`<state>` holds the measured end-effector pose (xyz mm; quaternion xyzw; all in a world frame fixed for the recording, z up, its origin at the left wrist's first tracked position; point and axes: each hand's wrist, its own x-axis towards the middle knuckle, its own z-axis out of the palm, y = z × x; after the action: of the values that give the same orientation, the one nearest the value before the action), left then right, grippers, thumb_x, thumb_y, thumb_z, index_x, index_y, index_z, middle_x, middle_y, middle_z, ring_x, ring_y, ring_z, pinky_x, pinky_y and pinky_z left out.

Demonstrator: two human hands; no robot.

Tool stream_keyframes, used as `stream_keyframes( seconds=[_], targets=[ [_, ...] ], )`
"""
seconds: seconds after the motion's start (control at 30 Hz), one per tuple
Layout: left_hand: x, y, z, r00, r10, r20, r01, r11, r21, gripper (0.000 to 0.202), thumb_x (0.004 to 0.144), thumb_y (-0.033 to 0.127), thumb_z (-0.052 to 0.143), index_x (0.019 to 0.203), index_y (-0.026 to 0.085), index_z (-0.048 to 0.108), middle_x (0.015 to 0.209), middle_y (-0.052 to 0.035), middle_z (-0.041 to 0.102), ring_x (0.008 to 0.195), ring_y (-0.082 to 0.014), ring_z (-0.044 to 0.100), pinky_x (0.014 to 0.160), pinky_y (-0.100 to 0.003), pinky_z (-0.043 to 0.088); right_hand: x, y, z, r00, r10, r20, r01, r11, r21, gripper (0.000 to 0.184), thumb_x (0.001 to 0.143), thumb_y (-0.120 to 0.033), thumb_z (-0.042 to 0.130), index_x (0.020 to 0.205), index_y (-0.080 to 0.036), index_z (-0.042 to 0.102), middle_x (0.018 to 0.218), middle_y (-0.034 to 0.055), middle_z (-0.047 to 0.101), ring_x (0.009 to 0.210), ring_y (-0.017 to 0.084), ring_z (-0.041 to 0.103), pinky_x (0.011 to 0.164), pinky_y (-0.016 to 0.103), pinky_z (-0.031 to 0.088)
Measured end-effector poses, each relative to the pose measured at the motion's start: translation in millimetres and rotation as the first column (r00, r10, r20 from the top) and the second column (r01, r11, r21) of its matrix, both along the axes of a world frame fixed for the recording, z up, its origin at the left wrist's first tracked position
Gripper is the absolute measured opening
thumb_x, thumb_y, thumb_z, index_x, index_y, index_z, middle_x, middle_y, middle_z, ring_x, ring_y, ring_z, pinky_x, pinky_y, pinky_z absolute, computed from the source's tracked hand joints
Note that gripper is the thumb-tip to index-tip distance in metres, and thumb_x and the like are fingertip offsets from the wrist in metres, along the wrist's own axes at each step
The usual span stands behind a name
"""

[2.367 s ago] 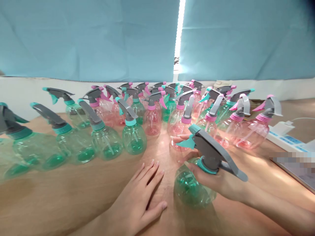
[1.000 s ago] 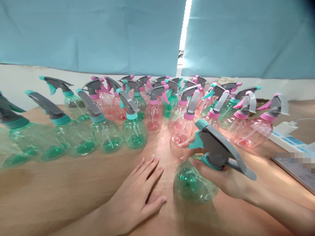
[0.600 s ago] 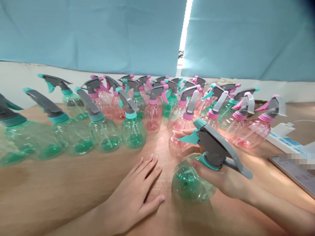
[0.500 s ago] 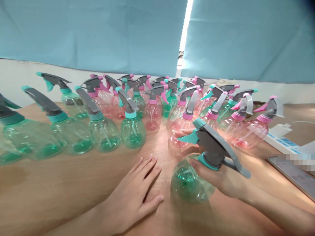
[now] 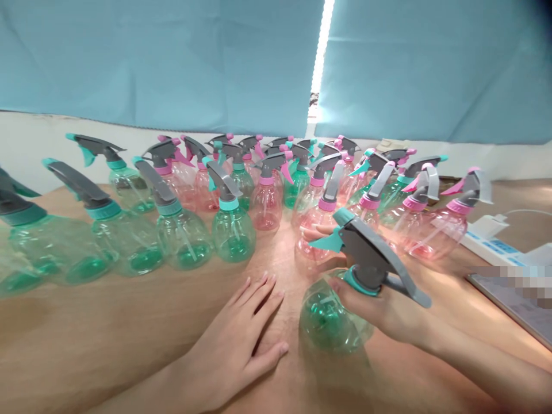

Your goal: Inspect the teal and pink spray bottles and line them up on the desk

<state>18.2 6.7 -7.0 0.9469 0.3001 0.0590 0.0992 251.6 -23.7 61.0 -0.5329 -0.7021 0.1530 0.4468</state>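
My right hand (image 5: 388,310) is wrapped round a green spray bottle (image 5: 323,319) with a grey and teal trigger head, tilted so its head leans right. Its far fingers are partly hidden behind the bottle. My left hand (image 5: 241,333) lies flat on the wooden table (image 5: 129,333), fingers stretched out and thumb apart, with nothing in it. Ahead of it stands a green spray bottle (image 5: 234,236) with a teal collar. A pink spray bottle (image 5: 319,221) stands just behind my right hand's fingertips.
Several green spray bottles (image 5: 183,238) line the left side, and several pink ones (image 5: 435,233) stand at the right. More of both colours crowd the back. A white power strip (image 5: 495,246) and a phone (image 5: 509,302) lie at the right. A blue cloth (image 5: 172,63) hangs behind.
The view has shifted slightly. Both hands keep the same pose, and the held spray bottle stays in nearly the same place.
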Motion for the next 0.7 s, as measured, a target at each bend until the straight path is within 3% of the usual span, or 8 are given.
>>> stream_keyframes(
  seconds=[0.23,0.5,0.7],
  targets=[
    [-1.9,0.3,-1.6,0.999,0.001,0.034,-0.001,1.0,0.0,0.063,0.098,0.053,0.046,0.147,0.014,0.039,0.155,-0.0133,0.03,0.142,-0.0326,0.028,0.113,-0.054,0.028,0.6,-0.1,-3.7,0.999,0.038,-0.021,-0.039,0.997,-0.067,0.027,0.076,-0.024,0.053,0.099,-0.028,0.067,0.062,-0.0007,0.07,0.06,0.024,0.071,0.059,0.035,0.06],
    [-1.4,-0.4,0.8,1.0,0.018,0.007,-0.018,1.0,-0.016,0.062,0.098,0.054,0.045,0.148,0.016,0.038,0.155,-0.0122,0.029,0.143,-0.0298,0.026,0.114,-0.053,0.027,0.4,0.5,-4.7,1.0,0.004,-0.015,-0.004,1.0,-0.018,0.048,0.076,-0.026,0.053,0.124,-0.026,0.061,0.069,0.0026,0.075,0.066,0.028,0.075,0.058,0.037,0.061],
    [-1.7,-1.6,2.4,1.0,0.006,-0.011,-0.007,1.0,-0.024,0.064,0.099,0.053,0.044,0.147,0.011,0.039,0.155,-0.0152,0.028,0.143,-0.0321,0.025,0.114,-0.054,0.026,-1.2,-0.4,-3.2,0.999,0.015,-0.039,-0.016,1.0,-0.013,0.041,0.075,-0.025,0.053,0.114,-0.024,0.067,0.076,0.0044,0.077,0.069,0.028,0.076,0.06,0.037,0.063]
  ],
)
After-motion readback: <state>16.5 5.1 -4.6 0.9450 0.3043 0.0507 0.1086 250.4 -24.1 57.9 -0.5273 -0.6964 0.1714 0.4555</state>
